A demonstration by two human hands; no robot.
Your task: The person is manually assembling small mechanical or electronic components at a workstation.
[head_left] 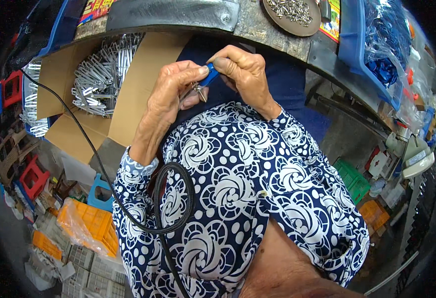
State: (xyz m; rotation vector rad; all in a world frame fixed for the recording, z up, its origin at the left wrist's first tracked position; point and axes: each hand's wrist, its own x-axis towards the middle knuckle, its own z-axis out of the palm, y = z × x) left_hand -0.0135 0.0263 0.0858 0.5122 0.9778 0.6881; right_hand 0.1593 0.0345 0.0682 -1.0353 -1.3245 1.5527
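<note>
My left hand and my right hand meet in front of my chest, fingers pinched on a small blue plastic piece. The left thumb presses on its near face, while the right thumb and forefinger grip its upper end. Beneath the blue piece, a small pointed metal part pokes out by the left fingers; how it is held is partly hidden. An open cardboard box to the left of my hands holds many slim silvery metal pieces.
Ahead is a worn workbench with a metal plate along its edge. On it stand a brown dish of small metal pins and a blue bin of blue parts. A black cable loops past my left arm. Orange crates stand lower left.
</note>
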